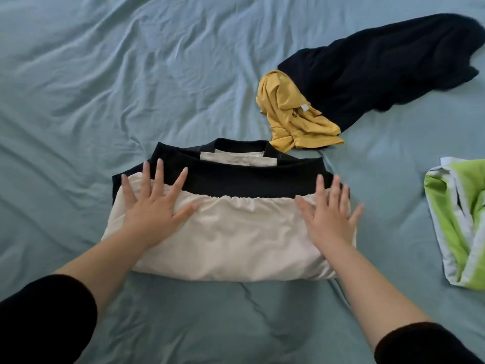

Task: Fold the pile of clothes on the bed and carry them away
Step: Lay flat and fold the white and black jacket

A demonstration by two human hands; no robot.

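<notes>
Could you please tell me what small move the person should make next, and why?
Probably lift the right hand and reach for the yellow garment. That hand and the left hand lie flat on the white garment, which looks folded atop the dark garment; the yellow one, the navy heap and the green garment lie crumpled.

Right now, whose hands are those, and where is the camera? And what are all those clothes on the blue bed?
There is just one picture, and the camera sits on a person's head looking down, so you see their own arms. The left hand and the right hand press flat, fingers spread, on a folded white garment. They grip nothing. It lies on a folded dark garment. Behind them a crumpled yellow garment touches an unfolded navy garment. A green and white garment lies to the right. All of it rests on the blue sheet.
</notes>
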